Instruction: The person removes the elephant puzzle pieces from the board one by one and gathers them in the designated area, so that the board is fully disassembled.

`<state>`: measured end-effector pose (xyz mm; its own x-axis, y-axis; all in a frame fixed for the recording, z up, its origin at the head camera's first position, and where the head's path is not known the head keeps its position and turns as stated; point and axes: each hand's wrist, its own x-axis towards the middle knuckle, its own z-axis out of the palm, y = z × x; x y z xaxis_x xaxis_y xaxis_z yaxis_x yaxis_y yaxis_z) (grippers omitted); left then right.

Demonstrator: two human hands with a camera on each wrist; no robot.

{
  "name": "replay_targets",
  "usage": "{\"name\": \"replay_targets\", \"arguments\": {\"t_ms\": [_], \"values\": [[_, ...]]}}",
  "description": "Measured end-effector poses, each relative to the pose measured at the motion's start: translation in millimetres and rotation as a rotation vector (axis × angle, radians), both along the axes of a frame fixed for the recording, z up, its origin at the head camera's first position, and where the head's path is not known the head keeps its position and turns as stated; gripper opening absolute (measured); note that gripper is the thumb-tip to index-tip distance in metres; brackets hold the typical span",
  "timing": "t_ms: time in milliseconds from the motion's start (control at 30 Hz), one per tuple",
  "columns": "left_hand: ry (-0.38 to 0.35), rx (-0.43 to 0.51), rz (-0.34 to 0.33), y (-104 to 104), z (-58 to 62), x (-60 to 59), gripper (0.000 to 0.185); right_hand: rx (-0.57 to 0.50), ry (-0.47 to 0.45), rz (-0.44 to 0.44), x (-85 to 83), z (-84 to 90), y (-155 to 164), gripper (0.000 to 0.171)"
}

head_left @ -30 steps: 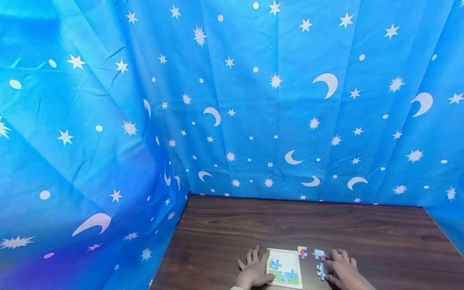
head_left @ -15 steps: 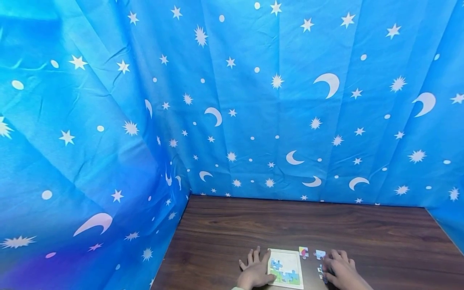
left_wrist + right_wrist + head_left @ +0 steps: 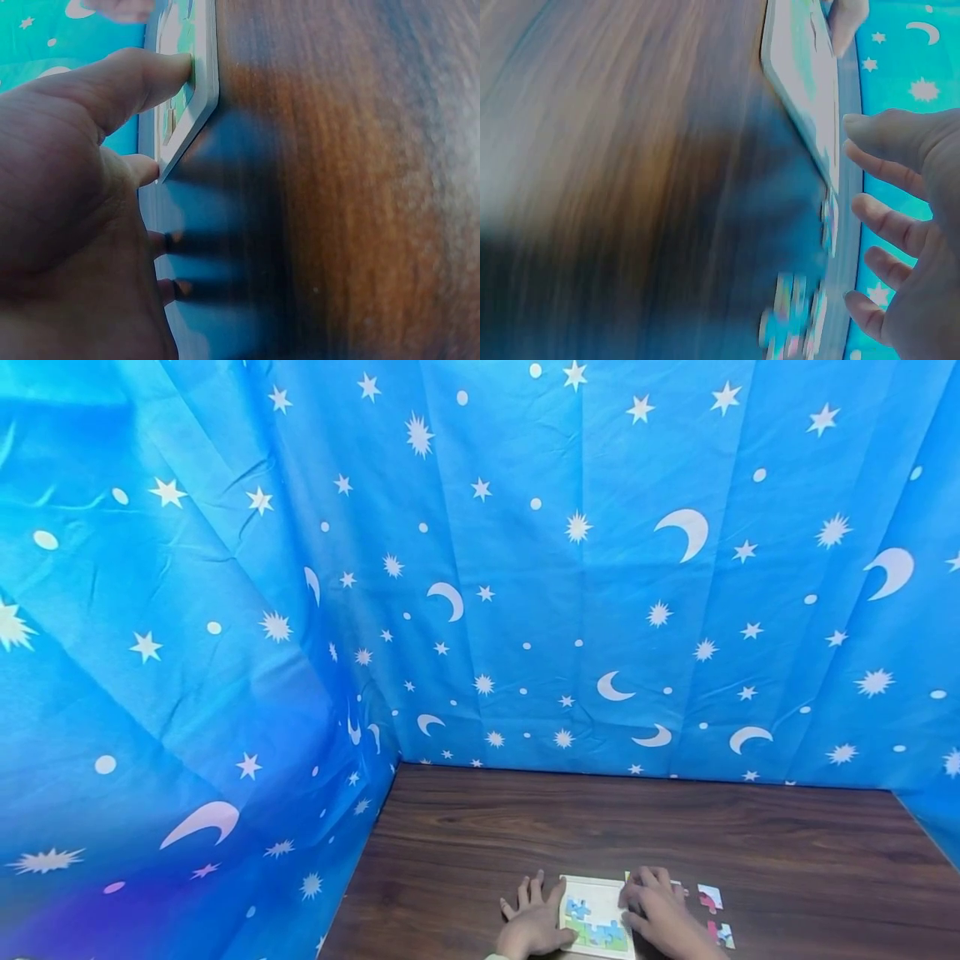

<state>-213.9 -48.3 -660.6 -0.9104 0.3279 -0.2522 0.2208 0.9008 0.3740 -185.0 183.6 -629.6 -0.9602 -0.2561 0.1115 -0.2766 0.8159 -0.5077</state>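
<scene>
Against the spread left hand (image 3: 532,928): pale, square wooden puzzle tray (image 3: 602,897); near its edge, right hand (image 3: 660,912), grip indiscernible; rightward, red-and-blue jigsaw pieces (image 3: 709,897).

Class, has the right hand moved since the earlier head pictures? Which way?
Yes: the right hand has moved left, reaching the right edge of the stationary puzzle tray.

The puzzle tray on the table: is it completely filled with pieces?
No, in the head view a bare pale area of the puzzle tray shows beyond the pieces along its near side.
</scene>
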Motion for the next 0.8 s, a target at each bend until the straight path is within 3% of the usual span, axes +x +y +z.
{"name": "replay_targets", "arguments": {"t_ms": [200,467,800], "values": [[0.024,-0.016,0.008,1.9,-1.3,-0.1,0.074,-0.037,-0.046,0.006,-5.4,-3.2,-20.9,0.013],[0.034,-0.039,0.003,2.7,-3.3,-0.8,0.074,-0.039,0.035,0.008,-9.8,-6.7,-41.2,0.015],[0.043,-0.055,0.012,3.2,-1.8,1.6,0.075,0.049,0.108,0.001,-11.3,-10.1,-57.3,0.021]]}}
